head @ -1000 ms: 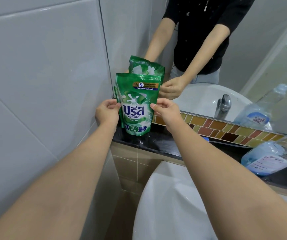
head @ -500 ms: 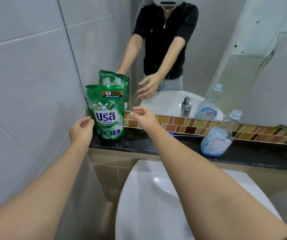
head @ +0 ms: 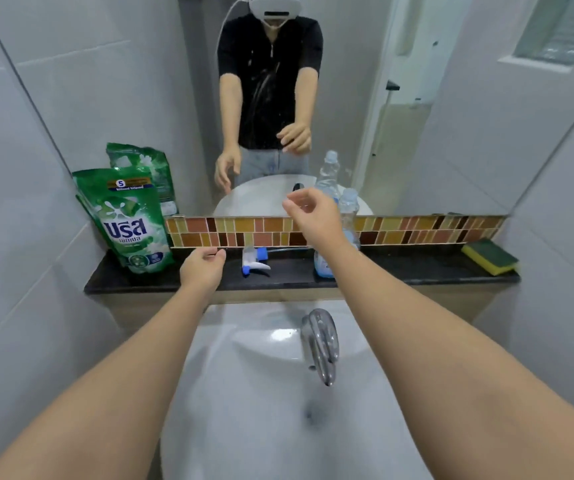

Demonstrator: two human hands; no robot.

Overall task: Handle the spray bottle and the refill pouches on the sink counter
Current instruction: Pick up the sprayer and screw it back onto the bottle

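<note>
Green refill pouches (head: pixel 124 220) stand upright at the left end of the black counter (head: pixel 417 271), leaning on the tiled wall. A clear spray bottle (head: pixel 349 216) with blue liquid stands near the counter's middle, without its head. Its blue and white trigger head (head: pixel 254 259) lies on the counter to the left of it. My left hand (head: pixel 202 268) hovers empty, fingers loosely curled, between the pouches and the trigger head. My right hand (head: pixel 313 213) is raised in front of the bottle, fingers apart, holding nothing.
A yellow and green sponge (head: pixel 489 256) lies at the counter's right end. Below the counter is the white basin (head: pixel 261 393) with a chrome tap (head: pixel 320 342). A mirror (head: pixel 105 81) above a mosaic tile strip (head: pixel 244 232) reflects me. Tiled walls close in on both sides.
Both hands let go of the pouches, which stay standing at the left. My hands and view moved right, toward the bottle and trigger head.
</note>
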